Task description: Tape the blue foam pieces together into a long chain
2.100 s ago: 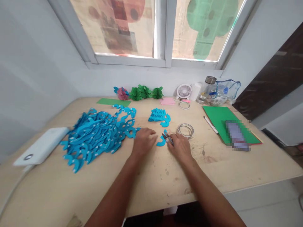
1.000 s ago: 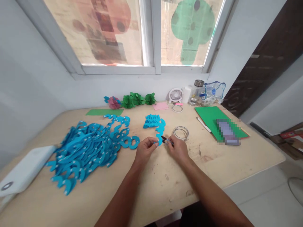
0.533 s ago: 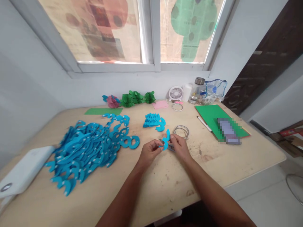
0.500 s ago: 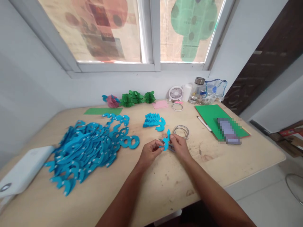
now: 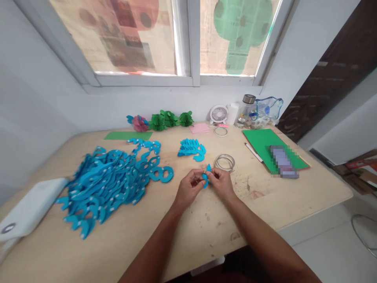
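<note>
Blue paper piece [image 5: 205, 182], one, is pinched over the table [image 5: 206, 224] in the grip of left hand [image 5: 189, 186] and right hand [image 5: 222, 182], partly hidden by them; one big blue pile [image 5: 103, 182] left, one small blue bundle [image 5: 189, 147] beyond, metal rings [image 5: 234, 162] near the right hand, three green paper balls [image 5: 169, 120] and one fan [image 5: 219, 114] behind

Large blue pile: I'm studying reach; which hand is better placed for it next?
Probably the left hand: it's nearer the pile, though both it and the right hand hold a blue strip.
</note>
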`<move>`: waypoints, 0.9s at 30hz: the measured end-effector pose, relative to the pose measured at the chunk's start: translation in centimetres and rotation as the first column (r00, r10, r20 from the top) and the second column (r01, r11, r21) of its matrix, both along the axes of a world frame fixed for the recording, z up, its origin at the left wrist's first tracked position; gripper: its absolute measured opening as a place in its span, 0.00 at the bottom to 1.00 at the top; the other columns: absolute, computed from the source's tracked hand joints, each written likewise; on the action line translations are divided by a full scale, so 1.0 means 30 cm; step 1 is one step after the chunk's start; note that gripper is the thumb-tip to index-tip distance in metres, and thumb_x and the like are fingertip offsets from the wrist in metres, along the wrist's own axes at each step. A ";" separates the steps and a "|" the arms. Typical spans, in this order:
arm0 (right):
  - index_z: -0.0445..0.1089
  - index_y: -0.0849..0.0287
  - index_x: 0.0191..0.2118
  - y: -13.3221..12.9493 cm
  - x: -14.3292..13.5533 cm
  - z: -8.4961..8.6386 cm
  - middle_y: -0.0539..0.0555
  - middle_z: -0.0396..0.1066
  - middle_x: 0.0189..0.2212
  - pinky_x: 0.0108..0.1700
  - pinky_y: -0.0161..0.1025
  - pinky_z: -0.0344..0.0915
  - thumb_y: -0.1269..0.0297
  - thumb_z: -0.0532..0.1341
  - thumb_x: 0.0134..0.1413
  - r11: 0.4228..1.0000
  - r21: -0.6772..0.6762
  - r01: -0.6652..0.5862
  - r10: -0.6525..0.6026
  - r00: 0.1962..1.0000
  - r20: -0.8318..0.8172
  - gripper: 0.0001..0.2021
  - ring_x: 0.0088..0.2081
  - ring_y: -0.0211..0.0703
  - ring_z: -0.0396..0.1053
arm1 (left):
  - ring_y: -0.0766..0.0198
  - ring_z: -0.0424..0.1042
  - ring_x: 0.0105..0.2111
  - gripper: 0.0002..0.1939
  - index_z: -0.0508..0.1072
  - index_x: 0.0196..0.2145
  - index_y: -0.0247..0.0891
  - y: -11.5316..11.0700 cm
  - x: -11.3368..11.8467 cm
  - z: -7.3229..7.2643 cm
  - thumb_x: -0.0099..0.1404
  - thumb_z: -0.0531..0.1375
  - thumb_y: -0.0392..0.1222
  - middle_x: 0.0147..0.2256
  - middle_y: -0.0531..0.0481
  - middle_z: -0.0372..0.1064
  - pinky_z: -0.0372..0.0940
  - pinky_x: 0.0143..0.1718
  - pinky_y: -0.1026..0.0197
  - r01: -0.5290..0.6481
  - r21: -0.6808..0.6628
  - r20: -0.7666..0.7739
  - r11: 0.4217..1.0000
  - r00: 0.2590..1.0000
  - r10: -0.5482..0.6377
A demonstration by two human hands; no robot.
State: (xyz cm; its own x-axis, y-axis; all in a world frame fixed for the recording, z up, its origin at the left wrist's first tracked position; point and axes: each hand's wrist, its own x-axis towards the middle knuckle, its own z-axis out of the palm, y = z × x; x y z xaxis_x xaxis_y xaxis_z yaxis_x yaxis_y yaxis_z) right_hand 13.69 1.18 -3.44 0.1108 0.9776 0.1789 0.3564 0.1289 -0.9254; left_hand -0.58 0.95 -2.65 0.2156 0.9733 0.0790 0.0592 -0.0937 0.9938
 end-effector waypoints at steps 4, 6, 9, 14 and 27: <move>0.62 0.60 0.19 -0.004 -0.004 0.000 0.44 0.53 0.16 0.23 0.31 0.49 0.56 0.55 0.49 0.999 0.003 -0.043 0.043 0.999 -0.005 0.15 0.20 0.33 0.52 | 0.64 0.70 0.30 0.14 0.69 0.38 0.35 0.008 -0.004 -0.011 0.52 0.61 0.41 0.28 0.50 0.70 0.64 0.32 0.62 -0.016 -0.056 0.057 0.998 0.998 0.020; 0.62 0.60 0.20 -0.009 -0.007 0.004 0.44 0.54 0.16 0.23 0.31 0.49 0.56 0.54 0.50 0.998 0.011 -0.058 0.058 0.998 0.018 0.14 0.20 0.33 0.52 | 0.63 0.70 0.29 0.13 0.70 0.36 0.35 0.011 -0.006 -0.012 0.52 0.61 0.42 0.28 0.49 0.70 0.64 0.32 0.62 -0.019 -0.076 0.056 0.997 0.998 0.023; 0.65 0.60 0.22 -0.017 -0.012 0.011 0.45 0.57 0.17 0.24 0.30 0.50 0.58 0.54 0.51 0.995 0.027 -0.092 0.091 0.994 0.063 0.13 0.21 0.33 0.55 | 0.66 0.67 0.26 0.09 0.70 0.29 0.35 0.011 -0.008 -0.013 0.51 0.61 0.43 0.26 0.51 0.69 0.63 0.28 0.64 -0.033 -0.075 0.022 0.997 0.999 0.034; 0.71 0.59 0.31 -0.003 0.028 0.038 0.49 0.69 0.24 0.28 0.32 0.57 0.60 0.53 0.53 0.995 0.035 -0.096 0.090 0.988 0.129 0.12 0.26 0.36 0.63 | 0.69 0.64 0.22 0.08 0.68 0.24 0.36 0.010 -0.009 -0.018 0.51 0.61 0.43 0.22 0.54 0.66 0.60 0.24 0.67 -0.037 -0.060 -0.004 0.998 0.999 0.037; 0.69 0.55 0.46 -0.049 0.235 0.087 0.60 0.72 0.38 0.41 0.42 0.53 0.76 0.54 0.50 0.983 -0.041 0.180 -0.059 0.520 0.852 0.18 0.42 0.50 0.63 | 0.70 0.66 0.20 0.26 0.60 0.53 0.41 0.010 -0.023 -0.004 0.55 0.56 0.40 0.23 0.57 0.65 0.64 0.25 0.65 -0.069 -0.031 0.181 0.997 0.981 0.074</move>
State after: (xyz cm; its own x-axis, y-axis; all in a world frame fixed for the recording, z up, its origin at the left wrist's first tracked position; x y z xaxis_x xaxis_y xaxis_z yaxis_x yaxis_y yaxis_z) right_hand 20.74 -0.30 -0.84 0.0840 0.9855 0.1473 0.9812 -0.0561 -0.1846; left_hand -1.25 1.27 -2.77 0.1297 0.9878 0.0862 -0.1166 -0.0711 0.9906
